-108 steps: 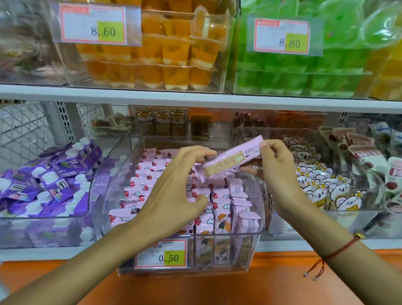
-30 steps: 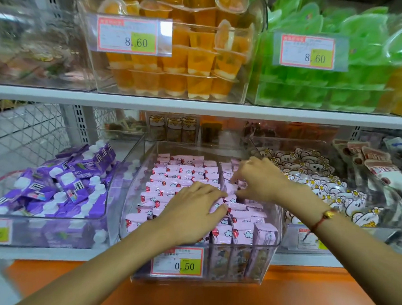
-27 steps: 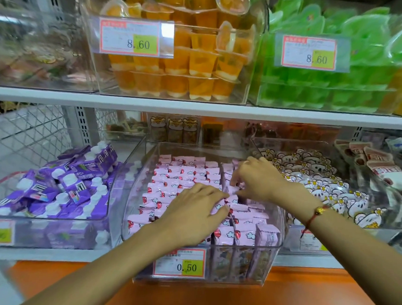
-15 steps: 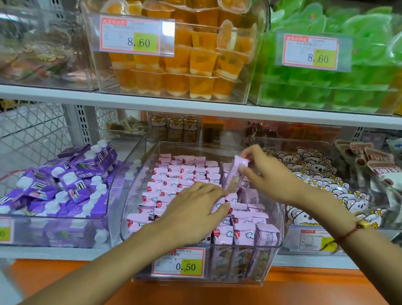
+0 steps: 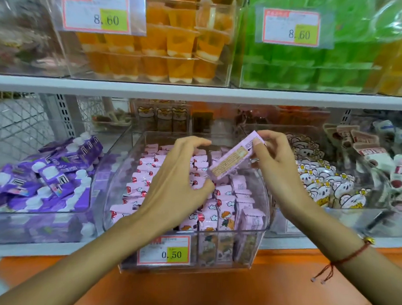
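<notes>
The pink pack (image 5: 236, 158) pinched in the right hand (image 5: 275, 164) has a smooth, matt wrapper that looks like paper. The stacked packs (image 5: 147, 169) look the same, and they lie in the clear bin (image 5: 128, 258), whose walls are hard, glossy, see-through plastic with a paper price label (image 5: 164, 250) on the front. The purple pouches (image 5: 57, 178) beside it are shiny film with smooth white plastic caps (image 5: 49, 169), the orange jelly cups (image 5: 166, 44) above are clear glossy plastic, the shelf (image 5: 122, 86) looks like smooth white-painted metal, and a thin red cord (image 5: 347, 257) of thread circles the right wrist.
</notes>
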The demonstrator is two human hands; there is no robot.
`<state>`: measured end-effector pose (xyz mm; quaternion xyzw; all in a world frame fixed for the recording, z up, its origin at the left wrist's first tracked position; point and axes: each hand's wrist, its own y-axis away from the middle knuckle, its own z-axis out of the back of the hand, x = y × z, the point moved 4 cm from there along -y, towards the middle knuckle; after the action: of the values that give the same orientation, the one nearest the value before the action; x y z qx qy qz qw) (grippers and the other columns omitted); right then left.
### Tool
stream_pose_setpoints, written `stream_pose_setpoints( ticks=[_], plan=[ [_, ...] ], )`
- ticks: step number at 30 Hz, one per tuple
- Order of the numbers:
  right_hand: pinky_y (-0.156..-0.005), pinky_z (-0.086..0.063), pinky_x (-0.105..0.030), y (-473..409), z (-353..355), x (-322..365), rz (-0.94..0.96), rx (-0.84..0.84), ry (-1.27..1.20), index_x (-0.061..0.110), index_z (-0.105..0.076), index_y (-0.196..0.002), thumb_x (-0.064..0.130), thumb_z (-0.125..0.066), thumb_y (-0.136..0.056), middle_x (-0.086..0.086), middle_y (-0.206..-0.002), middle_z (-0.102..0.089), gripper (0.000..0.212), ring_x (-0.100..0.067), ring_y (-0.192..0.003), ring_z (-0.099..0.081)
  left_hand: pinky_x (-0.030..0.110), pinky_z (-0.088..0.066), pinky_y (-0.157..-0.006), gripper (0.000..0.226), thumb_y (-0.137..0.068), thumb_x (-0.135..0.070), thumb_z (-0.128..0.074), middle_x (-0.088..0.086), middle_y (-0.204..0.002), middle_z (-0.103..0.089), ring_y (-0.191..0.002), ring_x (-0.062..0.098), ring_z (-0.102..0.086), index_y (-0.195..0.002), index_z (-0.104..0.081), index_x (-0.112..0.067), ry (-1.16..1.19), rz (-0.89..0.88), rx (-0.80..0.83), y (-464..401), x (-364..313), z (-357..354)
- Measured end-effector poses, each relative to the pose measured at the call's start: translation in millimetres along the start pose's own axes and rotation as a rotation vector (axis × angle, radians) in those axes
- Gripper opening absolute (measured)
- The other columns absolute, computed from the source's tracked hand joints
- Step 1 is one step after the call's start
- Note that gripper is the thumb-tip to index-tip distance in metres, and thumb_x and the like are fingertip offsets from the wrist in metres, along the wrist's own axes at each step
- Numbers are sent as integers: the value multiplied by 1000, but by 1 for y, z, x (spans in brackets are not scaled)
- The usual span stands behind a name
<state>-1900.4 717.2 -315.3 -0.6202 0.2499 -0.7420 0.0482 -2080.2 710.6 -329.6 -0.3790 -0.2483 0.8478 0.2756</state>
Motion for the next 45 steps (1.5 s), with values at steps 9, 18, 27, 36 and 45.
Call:
stream_pose_setpoints(
  ticks=[9,18,27,36,45],
  plan=[
    [-68,-57,-26,3,-10,6,-110,91,-158,15,-54,-112,33,-53,-94,4,-86,-68,25,-9,-76,-65,15,-52,-72,30,-82,-33,-69,-17,-103,-69,-90,-3,-64,-111,-60,-36,345,202,-12,-3,12,2],
    [-114,-19,-36,20,-18,23,453,306,636,32,-24,-147,39,-52,-88,6,-154,-17,66,-11,-142,-13,15,-38,-34,25,-90,-34,-54,-1,-58,-70,-47,6,-63,-80,-67,-15,796,752,-19,-7,17,-7],
    [-78,-37,-29,11,-13,20,510,169,740,21,-58,-108,36,-66,-84,8,-102,-61,29,-13,-95,-51,17,-47,-46,42,-100,-45,-29,-13,-69,-69,-59,1,-60,-89,-65,-27,669,569,-39,-18,17,4],
    [-80,-52,-29,-1,11,8,374,51,380,28,-45,-119,19,-64,-87,14,-98,-60,39,-8,-86,-61,34,-37,-97,36,-100,-19,-36,6,-140,-44,-127,24,-37,-131,-54,-21,-325,202,479,-51,39,-48],
    [-71,-50,-14,-12,11,-8,143,86,78,18,-40,-109,21,-64,-88,8,-92,-62,33,1,-77,-66,33,-29,-96,37,-100,-30,-32,-4,-135,-47,-123,17,-33,-130,-53,-25,-405,68,473,-27,29,-44]
  ],
)
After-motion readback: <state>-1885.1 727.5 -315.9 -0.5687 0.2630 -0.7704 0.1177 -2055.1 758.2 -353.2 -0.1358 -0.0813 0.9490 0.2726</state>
